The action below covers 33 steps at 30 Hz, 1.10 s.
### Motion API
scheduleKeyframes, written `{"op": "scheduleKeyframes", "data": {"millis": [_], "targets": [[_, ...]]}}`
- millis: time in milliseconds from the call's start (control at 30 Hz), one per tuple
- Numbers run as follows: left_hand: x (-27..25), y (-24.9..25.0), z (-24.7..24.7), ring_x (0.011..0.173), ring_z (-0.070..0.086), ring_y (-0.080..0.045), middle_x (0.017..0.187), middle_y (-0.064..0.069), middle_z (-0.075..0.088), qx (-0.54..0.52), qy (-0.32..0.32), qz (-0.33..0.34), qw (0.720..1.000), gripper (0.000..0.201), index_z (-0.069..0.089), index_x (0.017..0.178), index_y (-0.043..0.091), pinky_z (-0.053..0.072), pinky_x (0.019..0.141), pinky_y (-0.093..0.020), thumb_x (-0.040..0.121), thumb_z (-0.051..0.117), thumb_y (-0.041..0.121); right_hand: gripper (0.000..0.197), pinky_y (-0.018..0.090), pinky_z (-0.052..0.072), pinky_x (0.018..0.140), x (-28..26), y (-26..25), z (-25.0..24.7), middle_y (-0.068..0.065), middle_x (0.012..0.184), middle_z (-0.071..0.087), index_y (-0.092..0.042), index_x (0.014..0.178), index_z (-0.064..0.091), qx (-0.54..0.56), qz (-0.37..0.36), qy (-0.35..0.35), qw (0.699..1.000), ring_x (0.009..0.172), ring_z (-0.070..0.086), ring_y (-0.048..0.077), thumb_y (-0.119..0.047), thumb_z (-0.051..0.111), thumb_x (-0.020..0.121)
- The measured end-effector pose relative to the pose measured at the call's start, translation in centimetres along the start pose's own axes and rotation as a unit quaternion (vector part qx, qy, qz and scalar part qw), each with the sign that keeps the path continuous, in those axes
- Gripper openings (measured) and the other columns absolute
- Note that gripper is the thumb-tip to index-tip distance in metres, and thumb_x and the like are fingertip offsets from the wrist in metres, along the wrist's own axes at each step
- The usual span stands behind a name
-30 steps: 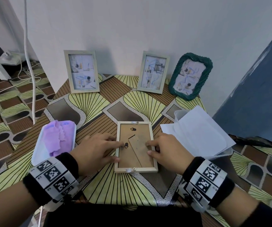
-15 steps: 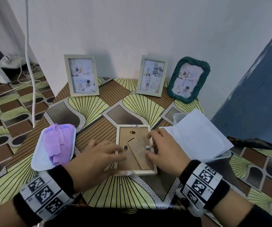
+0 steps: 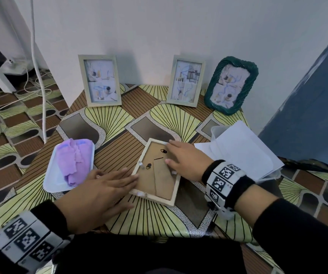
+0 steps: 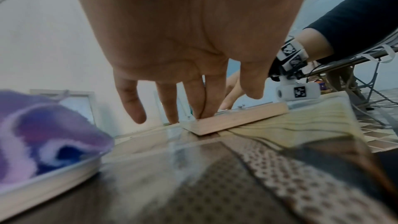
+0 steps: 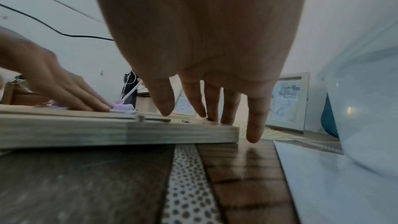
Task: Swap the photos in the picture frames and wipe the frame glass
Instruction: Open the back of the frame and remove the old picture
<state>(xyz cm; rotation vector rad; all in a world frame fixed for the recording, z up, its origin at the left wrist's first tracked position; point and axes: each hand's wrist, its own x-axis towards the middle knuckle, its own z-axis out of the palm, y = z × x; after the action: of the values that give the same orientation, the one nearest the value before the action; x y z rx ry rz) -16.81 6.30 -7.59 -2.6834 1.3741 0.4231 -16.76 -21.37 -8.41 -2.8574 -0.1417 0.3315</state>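
The person wore black long sleeves (image 3: 301, 234) ending in black cuffs at both wrists. Each wrist carried a white band (image 3: 223, 179) printed with square black-and-white coded markers, the left band (image 3: 26, 239) showing three in a row. Under the right wrist hung a small white camera housing (image 4: 298, 93) bearing one more marker.

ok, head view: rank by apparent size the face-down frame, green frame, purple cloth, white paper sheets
1. white paper sheets
2. face-down frame
3. green frame, though it stands farther back, so its true size is unsure
4. purple cloth, close to the green frame in apparent size
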Motion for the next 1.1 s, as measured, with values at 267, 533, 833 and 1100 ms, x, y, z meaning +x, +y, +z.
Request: {"op": "scheduleKeyframes", "data": {"millis": [267,533,833,1100], "targets": [[1.3,-2.8,-0.9,0.146,-0.008,-0.001,0.155,0.031,-0.007,-0.003,-0.012,-0.054,0.998,0.093,0.016,0.152,0.04,0.019,0.111,-0.041,0.072,-0.009,0.081,0.049,0.04,0.044,0.1,-3.8,-0.5,0.7,0.005,0.133,0.05,-0.012,0.142,0.04,-0.06,0.003,0.018,0.998,0.121,0.045,0.025,-0.039,0.041,0.102],[5.6,-3.9,-1.1,0.148,0.003,-0.004,0.158,0.025,0.007,0.016,0.004,-0.026,1.0,0.064,0.022,0.152,0.036,0.013,0.112,-0.04,0.094,0.031,0.063,0.036,0.034,0.046,0.088,-8.0,-1.0,1.1,-0.005,0.118,0.053,-0.025,0.115,0.056,-0.057,0.002,0.027,0.998,0.112,0.048,0.018,-0.053,0.04,0.098],[2.1,-2.8,-1.7,0.098,0.065,-0.014,0.098,0.013,0.07,-0.094,0.23,-0.118,0.961,0.061,0.067,0.113,0.029,0.048,0.084,-0.041,0.077,0.033,0.065,0.037,0.029,0.036,0.064,-7.1,-0.7,0.7,-0.008,0.094,0.057,-0.023,0.093,0.066,-0.038,0.024,0.084,0.995,0.09,0.057,0.015,-0.049,0.04,0.097],[-0.1,-2.5,0.0,0.114,0.052,-0.006,0.118,0.02,0.056,-0.109,0.089,-0.151,0.978,0.078,0.051,0.134,0.039,0.041,0.096,-0.039,0.072,0.026,0.081,0.044,0.03,0.031,0.057,-5.6,-1.7,0.9,-0.001,0.077,0.051,-0.021,0.061,0.042,-0.055,0.058,0.106,0.991,0.074,0.056,0.025,-0.052,0.054,0.089]]}}
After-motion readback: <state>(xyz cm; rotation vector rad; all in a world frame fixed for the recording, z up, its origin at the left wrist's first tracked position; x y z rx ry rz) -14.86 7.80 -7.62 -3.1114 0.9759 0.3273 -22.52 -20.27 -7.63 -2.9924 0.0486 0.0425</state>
